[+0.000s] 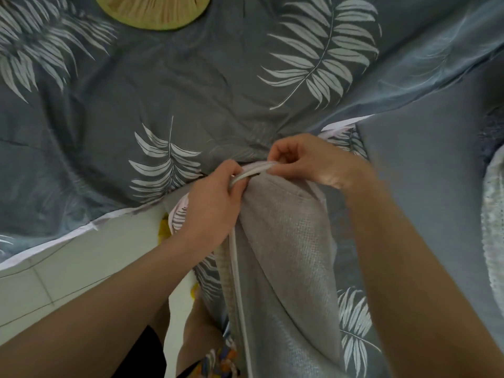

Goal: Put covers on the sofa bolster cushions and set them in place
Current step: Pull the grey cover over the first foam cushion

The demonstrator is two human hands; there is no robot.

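Cover (289, 257), grey-beige woven fabric with a grid texture, wraps the bolster; the bolster itself is hidden inside, only its long rounded shape shows, running from the grips down toward the person. Cover's top opening has a white piped hem (256, 170), bunched between both hands. A white seam or zip line (240, 282) runs down the cover just below the left grip.

Left hand (215, 205): fingers curled tight, pinching the hem's left end. Right hand (305, 159): thumb and fingers pinch the hem's right end, other fingers curled. The two grips sit close together, with a short arc of hem between them. Cannot tell whether the opening is closed.

Beyond the grips lies the sheet (191, 85), smooth dark grey cloth with pale leaf prints, wrinkled, open and flat. A fold of the same leaf fabric hangs under and beside the cover. Far beyond the left grip, a round tan pleated cushion (152, 9) sits at the frame edge. Left of and below the left grip, the sheet's edge drops to a white tiled floor (54, 282). Right of the right grip is plain grey fabric, then a white textured cloth (493, 227) at the frame edge.
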